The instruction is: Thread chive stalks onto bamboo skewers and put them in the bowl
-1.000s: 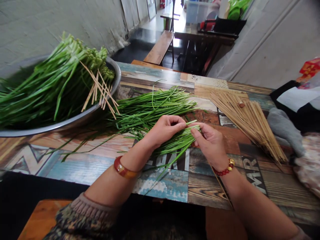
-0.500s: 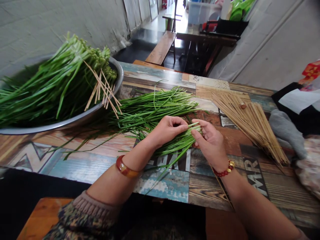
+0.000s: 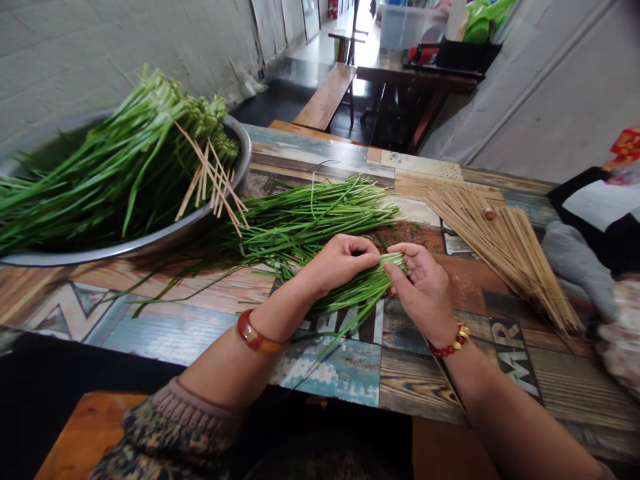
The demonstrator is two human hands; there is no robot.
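Observation:
A small bunch of garlic chives (image 3: 350, 291) lies across my two hands, its pale stem ends towards the right. My right hand (image 3: 423, 287) pinches those ends between thumb and fingers. My left hand (image 3: 345, 263) is closed with thumb and forefinger together on the stems, close beside the right fingertips. Under my right wrist a thin stick (image 3: 447, 380) slants towards the table's front edge; its upper end is hidden. Just beyond my hands, a looser pile of chives (image 3: 320, 210) rests on the table.
On the left stands a large metal basin (image 3: 245, 150) heaped with chives, several chive-free skewer ends (image 3: 213, 177) sticking out over its rim. A fan of bamboo skewers (image 3: 515, 257) lies right, beside a grey cloth (image 3: 577, 267). A bench (image 3: 327, 97) stands beyond the patterned table (image 3: 325, 383).
A pale stem that stuck up between my hands now lies level with the other stem ends. Both hands stay close together on the bunch. The view has shifted slightly.

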